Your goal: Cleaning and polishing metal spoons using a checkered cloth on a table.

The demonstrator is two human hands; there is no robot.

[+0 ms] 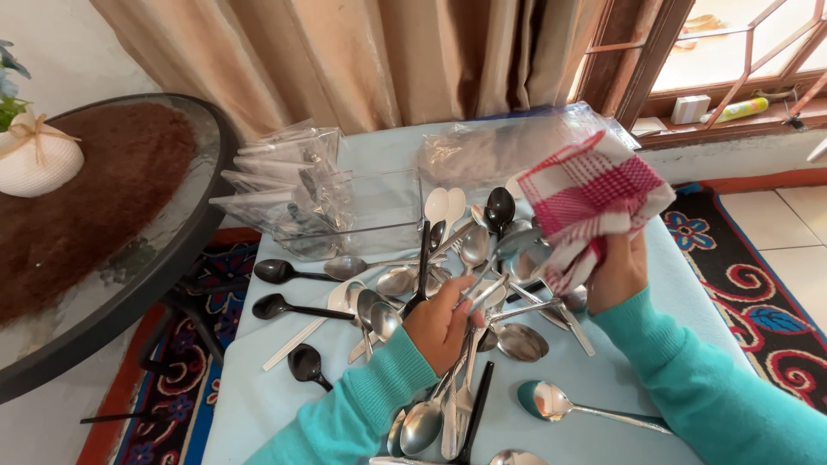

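- The left hand (444, 325) has its fingers (465, 297) curled and pinching the handle of 1 metal spoon (521, 245), which points up and to the right.
- The right hand (616, 274) has its fingers pressed tight on 1 red and white checked cloth (590, 196). The cloth wraps over the bowl end of that spoon, so the bowl is partly hidden.
- Both arms wear teal sleeves (689, 379).
- Under the hands lies a messy pile of metal spoons (448, 344). There are too many, lying over each other, to count well.
- 4 black plastic spoons lie apart on the left side (280, 272), and 1 more black one (500, 207) sticks up at the back of the pile.
- 2 white plastic spoons (444, 207) sit side by side at the back.
- 1 clear plastic box (379, 211) stands behind the pile, with clear plastic bags (284, 172) stacked beside it.
- The tabletop (258, 396) has a pale blue cover.
- 1 round glass table (129, 258) stands to the left with 1 white pot (39, 159) on it.
- Tan curtains (345, 60) hang behind, 1 window (741, 52) is at the right, and a patterned rug (758, 293) covers the floor.
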